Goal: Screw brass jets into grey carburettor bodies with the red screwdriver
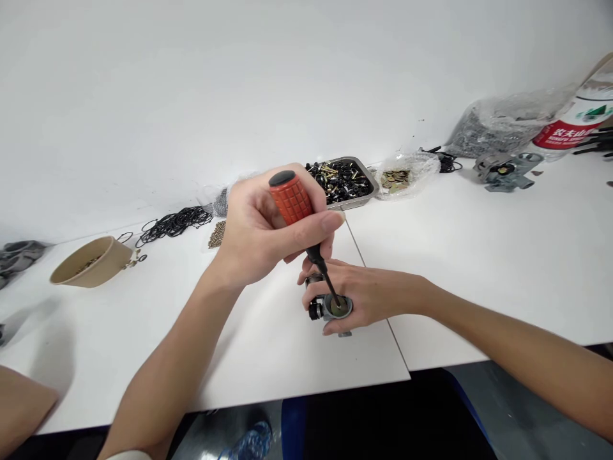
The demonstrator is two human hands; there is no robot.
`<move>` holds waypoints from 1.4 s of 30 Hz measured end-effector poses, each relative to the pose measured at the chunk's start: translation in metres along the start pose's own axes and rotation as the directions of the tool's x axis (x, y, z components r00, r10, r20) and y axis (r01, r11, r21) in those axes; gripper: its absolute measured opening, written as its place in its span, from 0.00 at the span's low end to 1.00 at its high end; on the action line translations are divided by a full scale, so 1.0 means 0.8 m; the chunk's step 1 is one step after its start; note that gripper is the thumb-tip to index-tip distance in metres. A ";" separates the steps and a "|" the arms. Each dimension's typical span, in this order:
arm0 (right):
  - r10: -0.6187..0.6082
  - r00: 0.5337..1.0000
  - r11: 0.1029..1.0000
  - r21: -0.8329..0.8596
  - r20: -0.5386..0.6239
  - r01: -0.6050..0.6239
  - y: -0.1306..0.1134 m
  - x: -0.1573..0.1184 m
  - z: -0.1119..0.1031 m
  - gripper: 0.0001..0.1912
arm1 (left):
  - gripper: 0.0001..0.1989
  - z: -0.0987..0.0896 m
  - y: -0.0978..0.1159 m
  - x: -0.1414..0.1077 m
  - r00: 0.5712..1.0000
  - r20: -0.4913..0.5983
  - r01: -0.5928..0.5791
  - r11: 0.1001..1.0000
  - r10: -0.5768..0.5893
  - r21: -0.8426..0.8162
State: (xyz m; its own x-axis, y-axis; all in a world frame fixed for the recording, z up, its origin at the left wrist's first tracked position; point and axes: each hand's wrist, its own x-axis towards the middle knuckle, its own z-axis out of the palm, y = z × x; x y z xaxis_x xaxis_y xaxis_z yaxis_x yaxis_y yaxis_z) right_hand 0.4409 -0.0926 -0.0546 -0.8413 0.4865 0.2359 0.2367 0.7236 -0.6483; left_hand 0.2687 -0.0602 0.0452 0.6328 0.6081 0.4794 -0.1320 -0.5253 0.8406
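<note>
My left hand [278, 230] is closed around the red and black handle of a screwdriver [292, 199], which leans with its shaft pointing down and to the right. Its tip reaches into the round bore of a small grey metal carburetor-like body [328, 309], where a brass-coloured disc [339, 306] shows. My right hand [354, 294] wraps round that metal body and holds it on the white table, fingers on its far side and thumb in front. A black knob sticks out at the body's left. The exact contact at the tip is too small to make out.
Behind my hands stands a metal tray [357, 199] of mixed small parts, beside a plastic bag of brass discs [397, 179]. Black rubber rings [175, 225] and a paper bowl [90, 262] lie left. Another metal body [507, 171] and a bottle [569, 121] are right. Someone's arm [23, 402] shows lower left.
</note>
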 end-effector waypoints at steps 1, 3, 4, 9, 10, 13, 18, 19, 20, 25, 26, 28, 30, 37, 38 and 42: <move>-0.004 1.000 1.000 0.000 0.002 0.004 0.000 -0.001 0.000 0.17 | 0.10 0.000 0.000 0.000 1.000 -0.003 -0.002 1.000 0.002 -0.002; -0.009 1.000 1.000 0.001 0.003 0.009 0.001 -0.002 0.000 0.18 | 0.10 0.000 0.001 0.000 1.000 -0.007 -0.009 1.000 0.009 -0.006; -0.010 1.000 1.000 0.000 0.004 0.010 0.001 -0.002 0.000 0.18 | 0.10 0.000 0.001 0.000 1.000 -0.007 -0.012 1.000 0.012 -0.007; -0.010 1.000 1.000 -0.010 0.012 0.010 0.000 -0.001 -0.001 0.16 | 0.10 0.000 0.002 -0.001 1.000 -0.008 -0.007 1.000 0.007 -0.001; -0.009 1.000 1.000 -0.016 0.013 0.009 0.000 -0.001 -0.002 0.16 | 0.10 0.001 0.002 -0.001 1.000 -0.007 -0.006 1.000 0.005 -0.003; -0.008 1.000 0.999 -0.036 0.011 0.008 -0.001 0.000 -0.001 0.15 | 0.09 0.001 0.002 -0.001 1.000 -0.004 -0.001 1.000 0.001 -0.016; -0.007 1.000 0.999 -0.048 0.009 0.008 -0.003 0.002 -0.001 0.14 | 0.09 0.001 0.001 0.001 1.000 0.013 -0.002 1.000 0.003 -0.020; -0.007 1.000 0.999 -0.048 0.008 0.007 -0.003 0.002 -0.001 0.14 | 0.09 0.002 0.000 0.001 1.000 0.014 -0.001 1.000 0.001 -0.020; -0.004 1.000 0.999 -0.048 0.009 0.005 -0.003 0.002 -0.001 0.14 | 0.09 0.002 0.000 0.001 1.000 0.014 0.002 1.000 -0.001 -0.020; 0.014 1.000 0.999 -0.050 0.016 -0.013 -0.005 0.001 -0.003 0.14 | 0.09 0.003 -0.003 0.001 1.000 0.005 0.019 1.000 -0.019 -0.023; 0.016 1.000 0.999 -0.051 0.017 -0.015 -0.005 0.001 -0.003 0.14 | 0.09 0.002 -0.004 0.001 1.000 0.005 0.024 0.999 -0.024 -0.024; 0.021 1.000 0.998 -0.052 0.021 -0.019 -0.005 0.002 -0.003 0.14 | 0.09 0.002 -0.005 0.002 0.999 0.010 0.034 0.999 -0.034 -0.022; 0.022 0.999 0.999 -0.046 0.024 -0.020 -0.006 0.003 -0.004 0.14 | 0.10 0.002 -0.006 0.002 0.999 0.014 0.038 0.999 -0.038 -0.013; 0.022 0.999 0.999 -0.028 0.026 -0.021 -0.007 0.003 -0.005 0.14 | 0.09 0.002 -0.006 0.004 0.999 0.027 0.032 0.999 -0.032 -0.002; 0.023 0.999 0.999 -0.027 0.025 -0.022 -0.007 0.003 -0.005 0.14 | 0.09 0.003 -0.005 0.003 0.999 0.034 0.030 1.000 -0.030 0.001; 0.020 1.000 1.000 -0.019 0.015 -0.020 -0.008 0.003 -0.005 0.14 | 0.10 0.006 0.002 0.001 0.996 0.084 0.025 0.999 -0.028 0.044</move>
State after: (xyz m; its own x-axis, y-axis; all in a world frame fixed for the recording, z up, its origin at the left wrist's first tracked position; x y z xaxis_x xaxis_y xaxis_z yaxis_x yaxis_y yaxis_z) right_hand 0.4391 -0.0941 -0.0470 -0.8434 0.4937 0.2118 0.2627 0.7230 -0.6389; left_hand 0.2725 -0.0634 0.0459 0.6981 0.5706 0.4325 -0.0829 -0.5356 0.8404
